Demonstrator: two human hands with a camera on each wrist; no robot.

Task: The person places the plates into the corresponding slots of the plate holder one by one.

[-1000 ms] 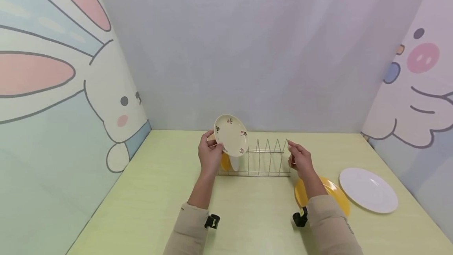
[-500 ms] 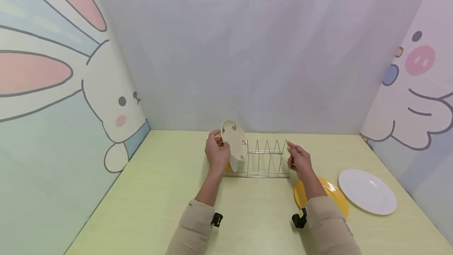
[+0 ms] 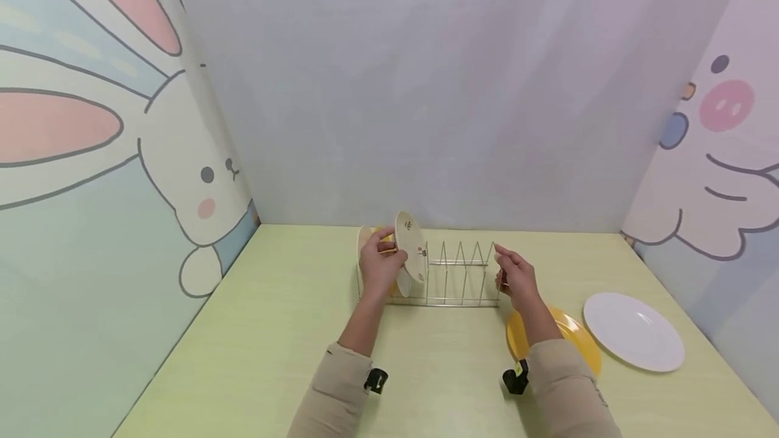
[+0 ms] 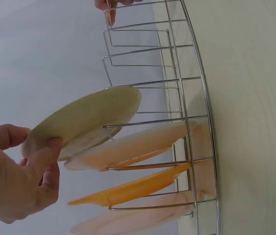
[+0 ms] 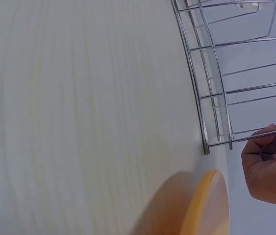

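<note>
My left hand (image 3: pixel 381 265) pinches the rim of a small cream plate (image 3: pixel 411 249) with little printed motifs, thumb on one face and fingers behind. The plate stands on edge, tilted, over the left half of a wire dish rack (image 3: pixel 462 301). In the left wrist view its lower edge lies between two wire dividers, apart from the base rails. Beside it in the rack stand a white plate (image 4: pixel 142 142), an orange plate (image 4: pixel 133 188) and another pale plate (image 4: pixel 133 218). My right hand (image 3: pixel 514 274) grips the wire at the rack's right end.
A yellow plate (image 3: pixel 575 336) lies on the table (image 3: pixel 450 370) under my right forearm, partly hidden by it. A white oval plate (image 3: pixel 633 331) lies to its right. A grey curtain (image 3: pixel 426 86) hangs behind the rack, with cartoon-printed panels at both sides.
My left hand has moved right and slightly down with the cream plate, turning it from nearly face-on to more edge-on, down toward the rack. My right hand stays at the rack's end.
</note>
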